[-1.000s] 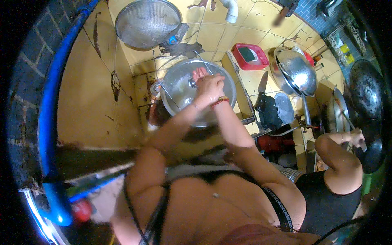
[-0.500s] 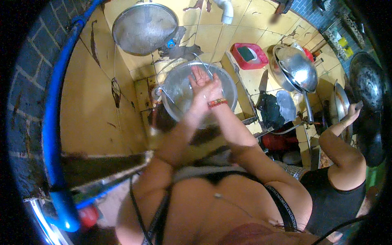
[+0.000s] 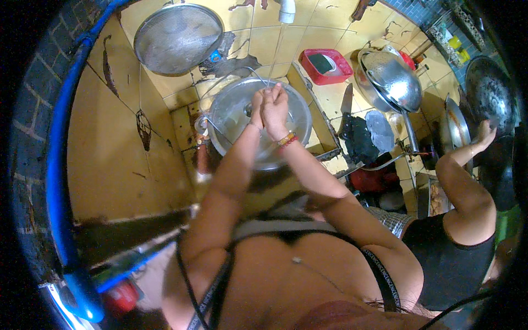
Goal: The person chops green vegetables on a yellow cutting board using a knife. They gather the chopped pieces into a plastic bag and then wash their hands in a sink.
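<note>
My left hand [image 3: 257, 109] and my right hand [image 3: 275, 110] are clasped over a round metal bucket [image 3: 304, 110]. The right hand, with red and yellow bracelets at its wrist, is wrapped against the left and hides part of its fingers. Both look closed on each other, and no other object shows between them. A thin stream of water [image 3: 276, 52] runs down from a white pipe [image 3: 286, 11] just behind the hands. The bucket's wire handle [image 3: 220, 130] leans at its left side.
A mesh strainer [image 3: 177, 41] hangs on the tiled wall. On the ledge at right are a red basket [image 3: 326, 66], a knife [image 3: 347, 100], a black cloth [image 3: 357, 138] and metal bowls [image 3: 400, 85]. A co-worker's arm [image 3: 465, 184] reaches to a pan [image 3: 457, 126] at far right.
My hands have gone from the left palm lying open with fingers stretched out, the right hand across it, to a closed clasp. The whole view has shifted slightly.
</note>
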The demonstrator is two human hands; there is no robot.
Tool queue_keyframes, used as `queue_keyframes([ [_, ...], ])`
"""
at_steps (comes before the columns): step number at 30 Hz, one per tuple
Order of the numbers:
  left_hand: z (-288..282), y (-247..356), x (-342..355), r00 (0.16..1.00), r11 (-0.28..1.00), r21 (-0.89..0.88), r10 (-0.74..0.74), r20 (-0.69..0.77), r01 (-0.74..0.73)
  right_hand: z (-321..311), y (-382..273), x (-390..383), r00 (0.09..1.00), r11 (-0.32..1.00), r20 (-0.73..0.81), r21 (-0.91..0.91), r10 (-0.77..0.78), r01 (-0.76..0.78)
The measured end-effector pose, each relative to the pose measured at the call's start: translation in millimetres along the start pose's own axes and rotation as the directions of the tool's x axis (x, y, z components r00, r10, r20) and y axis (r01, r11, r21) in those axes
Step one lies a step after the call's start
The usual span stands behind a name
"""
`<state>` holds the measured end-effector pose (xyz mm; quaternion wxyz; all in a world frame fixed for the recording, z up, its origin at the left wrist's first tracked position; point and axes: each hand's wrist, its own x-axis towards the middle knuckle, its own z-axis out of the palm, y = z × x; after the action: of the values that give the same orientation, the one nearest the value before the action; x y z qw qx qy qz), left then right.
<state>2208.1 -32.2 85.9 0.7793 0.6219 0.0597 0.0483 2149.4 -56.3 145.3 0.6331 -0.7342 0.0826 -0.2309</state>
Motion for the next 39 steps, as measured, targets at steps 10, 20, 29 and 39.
queue_keyframes([
  [10, -34.2, 42.8, -8.3, 0.899, 0.466, 0.772, 0.158, 0.408, -0.432, -3.4, 10.1, 22.0, 0.911, 0.908, 0.293, 0.218, 0.29, -0.359],
  [20, 19.5, 68.9, -38.3, 0.992, 0.954, -0.296, 0.008, -0.124, -0.044, -10.8, 25.2, 65.6, 0.623, 0.404, 0.54, 0.477, 0.566, -0.781],
  [29, -9.2, 106.8, -41.2, 0.816, 0.338, 0.771, -0.017, 0.578, -0.539, -24.0, 24.1, 46.8, 0.365, 0.688, 0.886, -0.076, -0.285, 0.721],
  [39, 3.1, 80.7, -56.5, 0.861, 0.399, 0.833, 0.481, 0.165, -0.383, 6.6, 137.6, 78.8, 0.466, 0.863, 0.773, 0.503, -0.431, -0.037],
])
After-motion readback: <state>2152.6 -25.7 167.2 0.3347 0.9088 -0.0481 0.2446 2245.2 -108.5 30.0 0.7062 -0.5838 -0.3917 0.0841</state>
